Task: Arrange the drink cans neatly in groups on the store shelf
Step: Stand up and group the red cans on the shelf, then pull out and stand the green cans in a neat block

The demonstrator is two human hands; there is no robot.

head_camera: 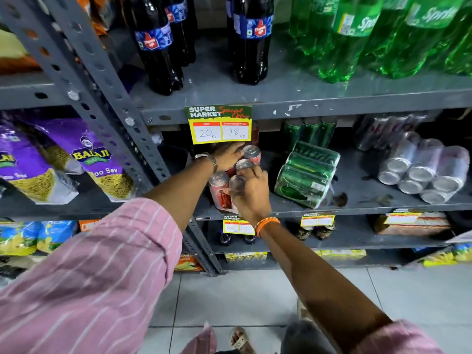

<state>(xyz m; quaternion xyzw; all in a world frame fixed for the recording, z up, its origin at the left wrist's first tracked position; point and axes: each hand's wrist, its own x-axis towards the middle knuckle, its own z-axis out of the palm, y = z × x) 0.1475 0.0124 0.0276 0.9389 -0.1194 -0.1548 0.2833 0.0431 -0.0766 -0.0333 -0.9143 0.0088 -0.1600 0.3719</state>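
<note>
A plastic-wrapped pack of red cans (220, 190) stands at the left end of the grey middle shelf (357, 200). My left hand (227, 155) reaches over the pack's back and grips its far side. My right hand (251, 192) holds the pack's front right corner, fingers on the can tops. To the right, a wrapped pack of green cans (306, 175) lies tilted on its side. Farther right, a wrapped pack of silver cans (424, 172) lies with its bases facing me. Loose green cans (310, 132) stand upright at the back.
A yellow price tag (219, 125) hangs from the upper shelf edge just above my left hand. Dark cola bottles (158, 44) and green soda bottles (357, 37) fill the shelf above. A slotted steel upright (112, 98) and purple snack bags (97, 159) are to the left.
</note>
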